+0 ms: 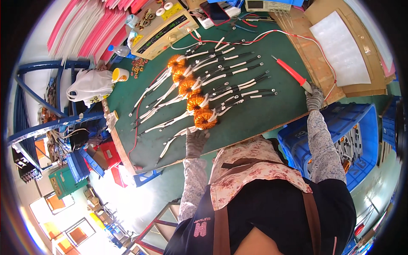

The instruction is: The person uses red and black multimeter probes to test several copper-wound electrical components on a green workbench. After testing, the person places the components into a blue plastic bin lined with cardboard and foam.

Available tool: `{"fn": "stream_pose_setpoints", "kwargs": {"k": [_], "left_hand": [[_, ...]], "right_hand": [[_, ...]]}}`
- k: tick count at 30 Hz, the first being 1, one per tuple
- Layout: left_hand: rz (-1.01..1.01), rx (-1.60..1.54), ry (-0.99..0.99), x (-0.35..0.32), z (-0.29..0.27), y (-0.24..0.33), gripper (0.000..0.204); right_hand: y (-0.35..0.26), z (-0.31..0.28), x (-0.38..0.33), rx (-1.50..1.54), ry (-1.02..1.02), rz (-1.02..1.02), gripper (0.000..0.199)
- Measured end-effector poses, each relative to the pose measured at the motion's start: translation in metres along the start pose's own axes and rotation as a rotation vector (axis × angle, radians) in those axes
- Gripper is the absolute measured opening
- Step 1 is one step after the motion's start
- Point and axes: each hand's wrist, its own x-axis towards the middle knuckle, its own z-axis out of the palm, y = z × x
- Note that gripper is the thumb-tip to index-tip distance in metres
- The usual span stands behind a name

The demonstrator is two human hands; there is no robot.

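Note:
Five or so copper-wound ring coils, several in all, stand in a row on the green table mat, with black and white sleeved leads fanning out to both sides. My left hand, in a grey glove, rests at the nearest coil. Its fingers look apart, touching the white lead beside that coil; what lies under the fingertips is hidden. Over the table's right edge, my right hand, also gloved, grips the pale end of a red test probe. The probe's metal tip points up and left, apart from the leads.
A beige tester stands at the back left, with red and white cables running from it. Pliers and a phone lie at the back. Right of the table, a blue crate holds more coils. A white bag sits left.

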Motion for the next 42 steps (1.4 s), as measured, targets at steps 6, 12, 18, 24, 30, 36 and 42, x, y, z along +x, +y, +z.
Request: {"fn": "stream_pose_setpoints", "kwargs": {"k": [6,12,18,24,30,36,42], "left_hand": [[0.017,-0.11,0.038,0.019,-0.005,-0.002,0.053],[-0.037,-0.04,-0.409,0.023,-0.039,-0.003,0.034],[0.25,0.198,-0.449,-0.052,0.013,0.017,0.034],[0.469,0.282,-0.933,-0.034,0.023,0.032,0.019],[0.266,0.38,-0.731,-0.044,0.093,0.068,0.063],[0.685,0.707,-0.986,-0.06,0.242,0.04,0.044],[-0.442,0.426,-0.958,-0.076,0.37,-0.087,0.029]], "right_hand": [[-0.092,-0.024,-0.041,0.147,-0.008,-0.34,0.041],[-0.193,0.048,-0.14,1.316,-1.321,0.737,0.035],[-0.252,0.012,-0.156,2.014,-1.284,0.423,0.037],[-0.249,-0.061,-0.151,1.696,-1.209,-0.35,0.028],[-0.229,-0.104,-0.161,1.707,-0.848,0.06,0.029],[-0.2,-0.122,-0.139,2.164,-0.246,0.203,0.019],[-0.184,-0.104,-0.093,1.399,0.31,0.092,0.051]]}}
